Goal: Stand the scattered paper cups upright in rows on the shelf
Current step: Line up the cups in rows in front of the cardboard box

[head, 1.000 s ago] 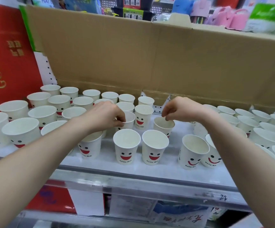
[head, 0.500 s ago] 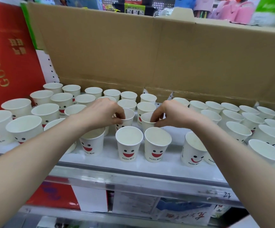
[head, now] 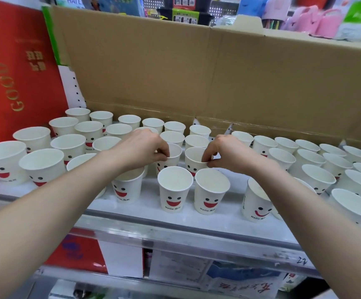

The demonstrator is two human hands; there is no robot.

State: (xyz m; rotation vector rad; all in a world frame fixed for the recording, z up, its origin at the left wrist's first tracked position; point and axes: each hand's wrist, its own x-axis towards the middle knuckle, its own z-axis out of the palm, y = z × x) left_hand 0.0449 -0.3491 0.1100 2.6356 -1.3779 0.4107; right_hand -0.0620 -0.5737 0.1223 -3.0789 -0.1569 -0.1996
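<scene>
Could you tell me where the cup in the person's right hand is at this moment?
In the head view it stands mid-shelf, the right hand pinching the rim of that cup, just behind the two front smiley cups.

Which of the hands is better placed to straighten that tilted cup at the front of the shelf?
Probably the right hand. The tilted cup stands just below and beside its forearm, near the shelf's front edge. The left hand pinches a cup's rim further left, with two upright front cups between it and the tilted one.
</scene>
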